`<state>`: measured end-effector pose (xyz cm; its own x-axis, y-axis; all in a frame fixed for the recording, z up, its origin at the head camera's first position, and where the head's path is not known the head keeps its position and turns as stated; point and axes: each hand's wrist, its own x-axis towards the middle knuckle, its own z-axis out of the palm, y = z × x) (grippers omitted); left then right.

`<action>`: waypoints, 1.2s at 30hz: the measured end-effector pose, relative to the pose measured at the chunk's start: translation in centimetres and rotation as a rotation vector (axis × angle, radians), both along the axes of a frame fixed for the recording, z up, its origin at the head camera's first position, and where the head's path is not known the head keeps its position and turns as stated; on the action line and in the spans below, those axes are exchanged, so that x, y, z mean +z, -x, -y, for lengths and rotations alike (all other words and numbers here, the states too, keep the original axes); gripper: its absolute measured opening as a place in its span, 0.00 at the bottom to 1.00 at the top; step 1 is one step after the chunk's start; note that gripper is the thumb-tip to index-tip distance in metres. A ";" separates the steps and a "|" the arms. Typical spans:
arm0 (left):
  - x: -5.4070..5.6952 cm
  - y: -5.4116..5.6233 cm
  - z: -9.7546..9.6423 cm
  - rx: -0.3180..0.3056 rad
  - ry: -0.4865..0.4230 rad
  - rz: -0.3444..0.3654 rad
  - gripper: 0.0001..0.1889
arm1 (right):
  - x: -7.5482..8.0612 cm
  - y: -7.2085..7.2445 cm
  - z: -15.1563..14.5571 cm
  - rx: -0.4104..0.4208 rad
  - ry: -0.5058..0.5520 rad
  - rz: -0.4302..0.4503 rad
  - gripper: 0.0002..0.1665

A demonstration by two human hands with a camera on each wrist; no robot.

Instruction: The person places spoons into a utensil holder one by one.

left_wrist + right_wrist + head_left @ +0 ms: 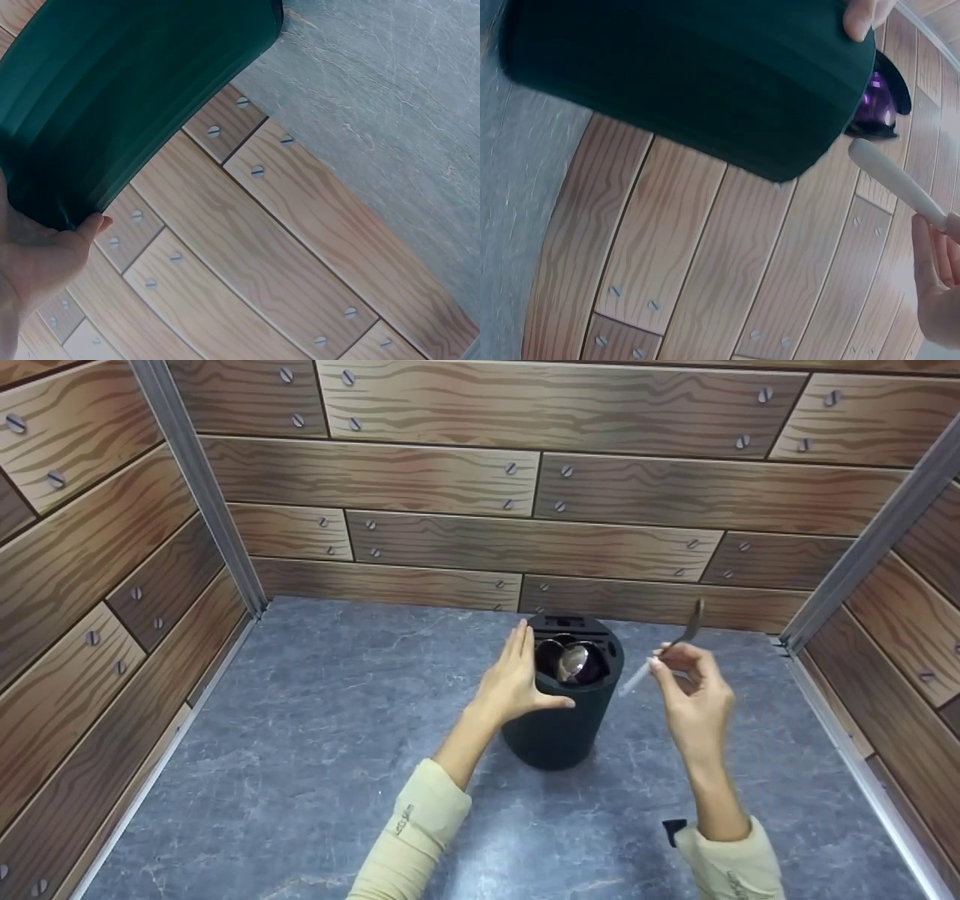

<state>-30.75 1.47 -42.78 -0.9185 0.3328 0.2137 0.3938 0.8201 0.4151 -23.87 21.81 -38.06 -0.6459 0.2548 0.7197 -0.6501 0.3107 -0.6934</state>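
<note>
A dark green utensil holder (pixel 555 731) stands upright, with slots in the back of its top. Shiny, rounded spoon bowls (pixel 574 661) show in its front opening; in the right wrist view a purple-tinted shiny piece (pixel 876 101) pokes past the rim. My left hand (pixel 511 684) rests against the holder's left side at the rim, fingers straight, thumb stretched across the front. To the right of the holder, my right hand (pixel 696 709) pinches a piece of cutlery with a white handle (pixel 896 180). Its handle points down toward the holder, its dark curved metal end up.
Under the holder lies a grey-blue marbled tabletop (pixel 337 720). Wood-patterned panels (pixel 450 484) wall in the back and both sides, with metal strips (pixel 855 547) at the corners. A small black piece (pixel 674 832) sticks out beside the right sleeve.
</note>
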 end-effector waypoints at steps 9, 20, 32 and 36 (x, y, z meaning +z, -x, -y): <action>0.1 0.0 -0.2 0.008 -0.008 0.017 0.67 | -0.8 1.7 1.1 0.041 0.040 -0.081 0.12; 0.0 0.0 -0.4 0.005 0.000 0.006 0.67 | -2.4 3.4 1.2 -0.032 -0.209 -0.007 0.07; 0.1 0.1 -0.4 -0.015 -0.004 -0.011 0.67 | -5.1 2.4 -3.3 -0.267 -0.644 0.051 0.07; -0.1 0.3 0.2 -0.023 -0.033 -0.033 0.67 | -6.2 2.1 -4.4 -0.240 -0.646 0.177 0.06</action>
<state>-31.04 1.31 -42.85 -0.9028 0.3463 0.2549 0.4265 0.7966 0.4284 -26.00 26.17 -44.22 -0.7467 -0.0374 0.6641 -0.4067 0.8158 -0.4113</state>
